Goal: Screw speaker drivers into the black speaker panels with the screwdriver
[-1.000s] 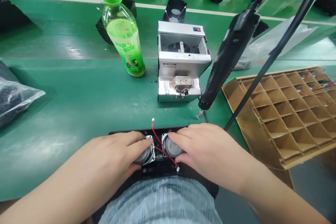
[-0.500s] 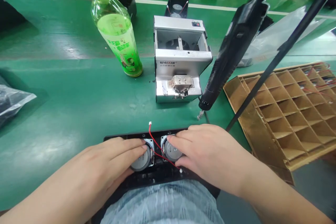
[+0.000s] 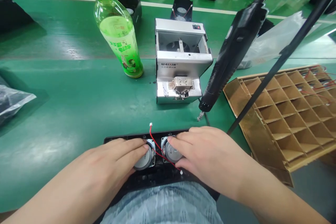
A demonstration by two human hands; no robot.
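A black panel (image 3: 157, 178) lies at the front edge of the table, against my clothing. Two round silver speakers with square metal frames sit side by side in it. My left hand (image 3: 118, 157) has its fingers over the left speaker (image 3: 144, 161), its thumb mostly hidden below. On the right speaker (image 3: 173, 150), my right hand (image 3: 202, 150) grips the outer side between thumb and forefinger. Thin red wires (image 3: 157, 147) cross between the speakers, ending in small white plugs, one above the panel's far edge and one near my right thumb.
A silver screw feeder (image 3: 183, 59) stands ahead, with a hanging black electric screwdriver (image 3: 228, 56) and a black rod (image 3: 278, 59) to its right. A green-capped bottle (image 3: 119, 38) stands left. A cardboard divider tray (image 3: 288, 112) sits right. Several black housings (image 3: 182, 8) lie farther back.
Both hands stay on the speakers, almost unmoved. Behind the bottle and screw feeder, the black housings have shifted right. The view has moved slightly.
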